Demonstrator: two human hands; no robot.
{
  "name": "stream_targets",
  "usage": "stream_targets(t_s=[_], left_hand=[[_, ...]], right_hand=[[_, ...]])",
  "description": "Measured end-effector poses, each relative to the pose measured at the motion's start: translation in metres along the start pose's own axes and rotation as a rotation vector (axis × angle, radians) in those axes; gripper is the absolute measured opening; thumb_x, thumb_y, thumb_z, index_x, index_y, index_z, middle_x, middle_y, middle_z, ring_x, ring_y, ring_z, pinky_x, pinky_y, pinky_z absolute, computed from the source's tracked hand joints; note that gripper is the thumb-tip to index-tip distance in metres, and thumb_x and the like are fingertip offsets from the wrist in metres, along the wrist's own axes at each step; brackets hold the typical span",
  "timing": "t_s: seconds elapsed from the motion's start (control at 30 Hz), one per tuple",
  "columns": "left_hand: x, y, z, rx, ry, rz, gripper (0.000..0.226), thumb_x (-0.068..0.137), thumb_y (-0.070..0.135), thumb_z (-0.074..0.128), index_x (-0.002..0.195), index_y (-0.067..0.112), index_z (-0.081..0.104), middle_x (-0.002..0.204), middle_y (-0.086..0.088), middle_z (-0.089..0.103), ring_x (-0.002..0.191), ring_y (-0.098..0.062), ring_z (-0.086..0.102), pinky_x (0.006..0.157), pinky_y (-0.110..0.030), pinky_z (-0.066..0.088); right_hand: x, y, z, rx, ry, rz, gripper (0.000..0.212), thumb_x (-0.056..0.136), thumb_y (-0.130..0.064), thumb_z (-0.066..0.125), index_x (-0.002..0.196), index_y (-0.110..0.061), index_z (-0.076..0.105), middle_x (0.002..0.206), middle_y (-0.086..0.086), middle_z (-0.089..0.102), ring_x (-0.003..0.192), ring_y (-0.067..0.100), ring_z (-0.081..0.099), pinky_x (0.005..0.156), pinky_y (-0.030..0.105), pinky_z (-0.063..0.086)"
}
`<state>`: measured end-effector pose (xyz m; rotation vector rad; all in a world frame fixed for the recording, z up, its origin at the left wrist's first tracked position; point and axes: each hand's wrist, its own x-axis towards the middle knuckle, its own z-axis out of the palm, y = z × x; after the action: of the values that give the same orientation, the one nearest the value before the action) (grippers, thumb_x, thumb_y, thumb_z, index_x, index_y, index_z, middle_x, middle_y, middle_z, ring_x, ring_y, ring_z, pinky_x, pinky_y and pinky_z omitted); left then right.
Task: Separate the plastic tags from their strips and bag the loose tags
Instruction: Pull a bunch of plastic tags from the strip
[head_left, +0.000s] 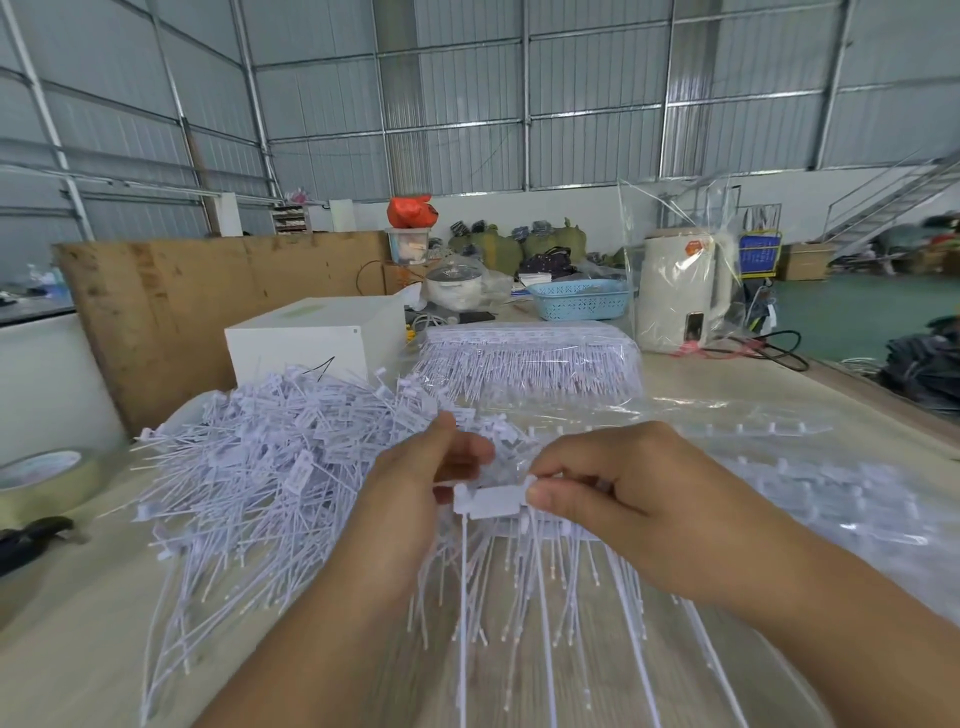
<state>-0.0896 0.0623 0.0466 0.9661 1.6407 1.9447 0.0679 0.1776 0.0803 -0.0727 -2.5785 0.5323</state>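
We pinch one tag (485, 501) off the strip (550, 525) over the table, left hand (415, 499) and right hand (618, 499) both gripping. Risk: a twist snaps its thin tail or scatters the loose pile (270, 457).

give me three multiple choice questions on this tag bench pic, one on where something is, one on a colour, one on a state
1. Where does the loose tag pile lie?
A. left of the hands
B. inside the basket
C. on the white box

2. What colour is the basket at the back of the table?
A. red
B. light blue
C. black

3. What are the hands doing?
A. resting flat on the table
B. both pinching a tag strip
C. lifting the tape roll

Answers:
1 A, the heap spreads across the table to the left of the hands.
2 B, its perforated wall is light blue.
3 B, the left hand and right hand pinch the tag strip between them.
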Motion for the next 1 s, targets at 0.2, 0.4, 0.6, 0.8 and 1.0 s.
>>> stream_targets(t_s=[0.2, 0.4, 0.6, 0.8, 1.0], left_hand=[[-0.015, 0.011, 0.008, 0.054, -0.244, 0.047, 0.018, 0.072, 0.04, 0.077, 0.075, 0.022, 0.075, 0.054, 0.0, 0.054, 0.047, -0.011, 0.046, 0.047, -0.018, 0.039], [-0.008, 0.016, -0.001, -0.149, 0.051, 0.073, 0.023, 0.082, 0.005, 0.063, 0.071, 0.022, 0.075, 0.05, 0.002, 0.046, 0.04, -0.008, 0.038, 0.04, -0.015, 0.032], [0.003, 0.026, -0.036, -0.628, 0.073, 0.063, 0.006, 0.078, 0.013, 0.06, 0.08, 0.016, 0.063, 0.048, 0.005, 0.037, 0.04, -0.007, 0.03, 0.041, -0.017, 0.03], [0.009, 0.023, -0.049, -0.535, 0.244, 0.111, 0.007, 0.083, 0.012, 0.058, 0.082, 0.018, 0.059, 0.05, 0.004, 0.04, 0.043, -0.008, 0.033, 0.047, -0.021, 0.027], [0.009, 0.02, -0.037, 0.019, 0.324, 0.181, 0.024, 0.09, 0.005, 0.06, 0.071, 0.016, 0.068, 0.047, 0.005, 0.048, 0.041, -0.008, 0.038, 0.047, -0.023, 0.032]], right_hand=[[0.001, 0.006, 0.0, -0.046, 0.032, 0.138, 0.062, 0.078, -0.074, 0.039, 0.059, -0.016, 0.048, 0.048, -0.001, 0.042, 0.045, 0.009, 0.038, 0.049, 0.028, 0.03], [0.0, 0.009, -0.001, 0.045, -0.085, 0.306, 0.085, 0.066, -0.093, 0.033, 0.064, -0.01, 0.048, 0.057, 0.009, 0.05, 0.048, 0.012, 0.043, 0.057, 0.033, 0.037], [-0.002, 0.019, -0.001, -0.051, -0.29, 0.425, 0.072, 0.061, -0.092, 0.041, 0.058, -0.02, 0.041, 0.058, -0.001, 0.045, 0.051, 0.014, 0.042, 0.058, 0.032, 0.031], [0.002, 0.027, 0.008, -0.113, -0.184, 0.363, 0.055, 0.084, -0.062, 0.056, 0.056, -0.018, 0.041, 0.05, -0.006, 0.039, 0.046, 0.01, 0.038, 0.053, 0.029, 0.031], [0.004, 0.024, 0.011, -0.025, 0.152, 0.243, 0.05, 0.085, -0.065, 0.041, 0.063, -0.019, 0.042, 0.049, -0.003, 0.039, 0.044, 0.008, 0.037, 0.05, 0.032, 0.033]])
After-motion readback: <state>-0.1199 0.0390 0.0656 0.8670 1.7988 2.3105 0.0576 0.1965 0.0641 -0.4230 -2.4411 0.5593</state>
